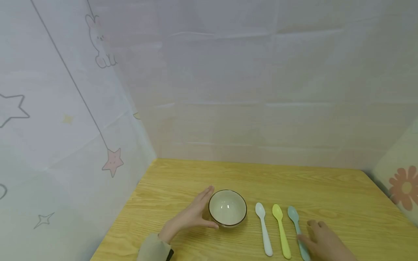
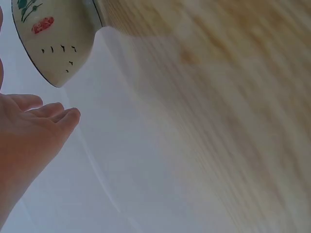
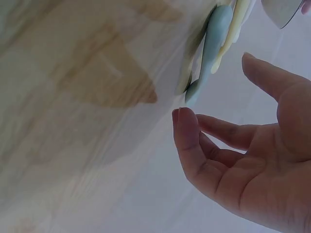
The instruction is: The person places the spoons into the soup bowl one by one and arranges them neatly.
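Observation:
A cream bowl (image 1: 227,207) with a dark rim stands upright on the table. My left hand (image 1: 192,214) is at its left side, thumb and fingers spread around that side. In the left wrist view a gap shows between the fingers and the bowl (image 2: 58,43), whose outside has a painted red and green pattern. To the bowl's right lie a white spoon (image 1: 263,230), a yellow spoon (image 1: 282,232) and a blue-green spoon (image 1: 298,228), side by side. Beside the blue-green spoon's handle hovers my right hand (image 1: 323,241), fingers loosely bent and holding nothing.
The wooden table (image 1: 183,174) reaches back to a pale cloth (image 1: 215,83) hung behind it. Another cloth with star and rabbit drawings (image 1: 65,145) hangs at the left. On the right side a cloth bears a red flower (image 1: 406,187).

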Motion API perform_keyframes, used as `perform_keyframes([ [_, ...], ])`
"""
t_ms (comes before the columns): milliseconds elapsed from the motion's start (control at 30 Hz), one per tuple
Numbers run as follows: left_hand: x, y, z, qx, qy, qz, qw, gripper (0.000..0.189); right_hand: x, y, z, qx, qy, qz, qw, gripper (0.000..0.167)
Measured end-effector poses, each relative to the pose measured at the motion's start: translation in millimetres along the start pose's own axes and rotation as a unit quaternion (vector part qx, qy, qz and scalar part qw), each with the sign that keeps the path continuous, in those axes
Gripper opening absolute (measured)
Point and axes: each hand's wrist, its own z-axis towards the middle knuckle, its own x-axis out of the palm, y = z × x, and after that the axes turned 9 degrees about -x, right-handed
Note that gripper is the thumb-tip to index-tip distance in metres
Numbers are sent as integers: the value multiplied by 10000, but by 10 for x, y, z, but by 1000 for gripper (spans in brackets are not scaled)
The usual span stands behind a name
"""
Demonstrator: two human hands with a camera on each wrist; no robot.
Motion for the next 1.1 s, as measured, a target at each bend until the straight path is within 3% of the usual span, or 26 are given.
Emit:
perform_keyframes([
  [233,25,4,14,19,63,-13,10000,121,21,40,7,193,309,232,9991,73],
  [500,34,-9,7,-233,226,-182,9993,122,30,86,22,321,513,260,9978,66],
  [667,38,-12,18,-346,259,-221,9988,119,55,102,31,349,475,315,9978,60],
  [1100,14,-40,33,-208,285,-27,9994,106,127,146,54,411,235,625,9969,38],
])
